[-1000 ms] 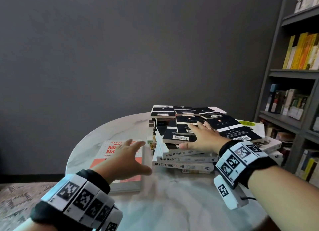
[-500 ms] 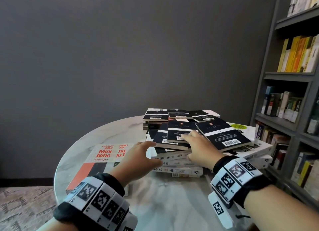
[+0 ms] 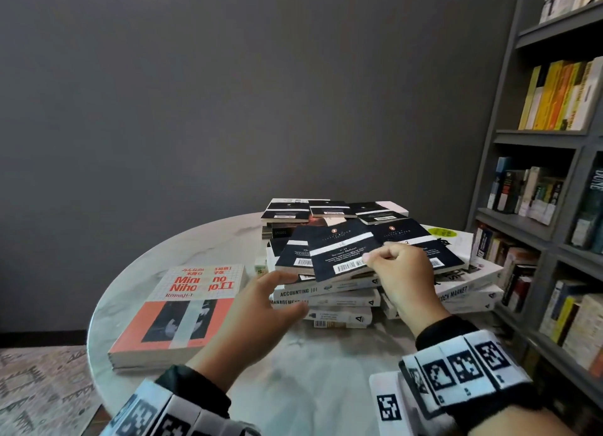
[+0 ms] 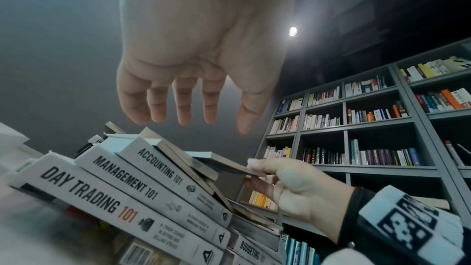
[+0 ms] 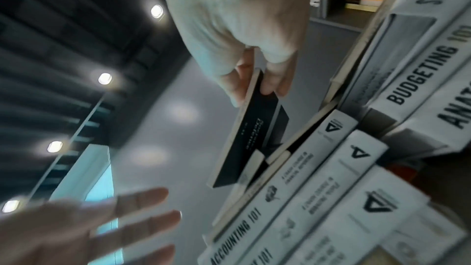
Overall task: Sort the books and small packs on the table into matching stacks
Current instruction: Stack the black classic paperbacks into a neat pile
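A heap of thin black paperbacks (image 3: 295, 254) lies on white "101" books (image 3: 326, 297) at the far middle of the round marble table (image 3: 326, 367). My right hand (image 3: 396, 274) pinches the near corner of one black paperback (image 3: 341, 251) (image 5: 251, 130) and tilts it up off the heap. The right wrist view shows thumb and fingers (image 5: 274, 80) clamped on its edge. My left hand (image 3: 267, 300) (image 4: 183, 96) hovers open just left of the white stack, fingers spread, holding nothing. A red and white Japanese textbook (image 3: 186, 308) lies flat to the left.
A tall grey bookshelf (image 3: 548, 187) full of books stands close on the right. More white books (image 3: 470, 285) spread under the black ones toward the shelf. A small pale pack (image 3: 260, 266) sits between the textbook and the stack. A patterned rug (image 3: 36, 390) shows lower left.
My right hand has gone from lying flat on the black paperbacks to pinching one and lifting its near edge. My left hand has moved right, off the textbook toward the white stack.
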{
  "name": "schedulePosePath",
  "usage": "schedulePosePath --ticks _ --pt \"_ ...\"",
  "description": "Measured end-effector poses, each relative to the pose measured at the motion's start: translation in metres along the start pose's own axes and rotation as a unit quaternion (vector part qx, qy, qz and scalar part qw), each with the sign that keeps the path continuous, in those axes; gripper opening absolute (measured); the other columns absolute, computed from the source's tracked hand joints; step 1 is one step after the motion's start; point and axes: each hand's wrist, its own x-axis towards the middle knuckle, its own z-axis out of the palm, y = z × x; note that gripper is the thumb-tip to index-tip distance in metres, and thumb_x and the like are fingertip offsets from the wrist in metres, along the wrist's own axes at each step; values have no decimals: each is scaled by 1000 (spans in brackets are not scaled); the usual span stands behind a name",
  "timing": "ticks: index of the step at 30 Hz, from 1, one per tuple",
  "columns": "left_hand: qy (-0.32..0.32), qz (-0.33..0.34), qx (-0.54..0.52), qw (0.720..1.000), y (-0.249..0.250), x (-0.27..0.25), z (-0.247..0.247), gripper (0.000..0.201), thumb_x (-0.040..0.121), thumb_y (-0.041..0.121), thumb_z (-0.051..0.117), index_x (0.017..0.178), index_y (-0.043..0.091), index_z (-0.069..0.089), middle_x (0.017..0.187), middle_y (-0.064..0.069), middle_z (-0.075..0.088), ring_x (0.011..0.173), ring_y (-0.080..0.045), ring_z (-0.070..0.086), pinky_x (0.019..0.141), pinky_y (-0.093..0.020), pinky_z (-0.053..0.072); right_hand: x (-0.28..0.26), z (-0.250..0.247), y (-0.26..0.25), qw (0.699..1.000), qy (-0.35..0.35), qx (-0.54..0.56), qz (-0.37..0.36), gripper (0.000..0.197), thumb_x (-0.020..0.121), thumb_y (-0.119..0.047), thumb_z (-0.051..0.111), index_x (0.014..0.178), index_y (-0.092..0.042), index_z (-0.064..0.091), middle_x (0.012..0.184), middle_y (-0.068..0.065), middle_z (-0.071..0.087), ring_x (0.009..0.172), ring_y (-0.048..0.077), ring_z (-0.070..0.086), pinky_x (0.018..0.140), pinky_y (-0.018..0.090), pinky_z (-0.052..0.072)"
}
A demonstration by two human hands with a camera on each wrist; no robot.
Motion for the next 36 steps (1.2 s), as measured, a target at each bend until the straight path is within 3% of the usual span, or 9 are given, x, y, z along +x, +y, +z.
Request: schedulePosePath --ticks 5,8,13,18,24,29,32,34,36 --pt "17 10 -55 998 -6 -14 1 34 77 24 73 102 41 57 108 21 58 108 -3 52 86 -21 44 -7 -12 10 958 9 249 141 34 84 11 56 114 -5 61 97 9 67 86 22 64 77 29 55" --pt "36 -4 -138 990 -11 -26 2 42 65 39 76 100 43 53 107 22 58 106 0 54 76 -10 40 -35 -28 11 932 19 335 139 30 86 14 50 100 -9 64 79 1 71 67 12 64 56 18 53" --pt "53 -19 -220 974 -30 -52 13 93 33 67 75 117 53 40 117 20 55 109 3 52 79 -17 42 -86 -28 15 940 -32 337 50 46 84 16 50 80 -22 75 83 -4 75 77 7 69 73 20 56" --pt "84 -16 -158 984 -53 -63 18 92 31 80 71 113 44 51 115 9 60 109 -6 56 90 -33 45 -108 -15 25 955 -51 291 -2 56 81 15 56 81 -37 75 88 -1 75 84 11 69 78 21 54" --pt "103 -47 -194 975 -53 -69 11 53 36 46 90 78 29 63 66 17 68 53 0 59 52 -23 45 -119 -4 23 952 -107 288 8 54 83 16 54 79 -35 73 84 0 73 80 7 66 72 15 50" --pt "15 -81 -261 962 -63 -66 5 41 23 -2 91 50 23 73 55 1 68 49 -2 62 50 -11 48 -119 -5 20 947 -152 282 7 54 84 14 53 78 -36 73 83 -3 72 80 6 64 72 14 48" --pt "1 -92 -327 941 -65 -68 2 29 33 21 93 56 17 75 61 -5 70 53 -9 65 52 -16 51 -121 1 18 946 -170 276 7 51 86 11 53 80 -36 72 85 -3 71 81 5 63 74 14 47" --pt "-10 -88 -349 933 -70 -68 0 53 19 40 95 61 14 76 65 -8 71 58 -13 67 54 -19 53 -119 2 13 942 -198 270 1 37 87 2 57 83 -32 73 85 -5 71 79 1 63 72 11 45" --pt "-13 -95 -357 929 -71 -68 -3 47 22 31 95 60 13 76 65 -9 71 58 -16 67 54 -20 53 -109 -2 3 938 -227 262 -3 15 81 -17 58 87 -21 71 84 -4 71 76 -2 62 70 8 44"
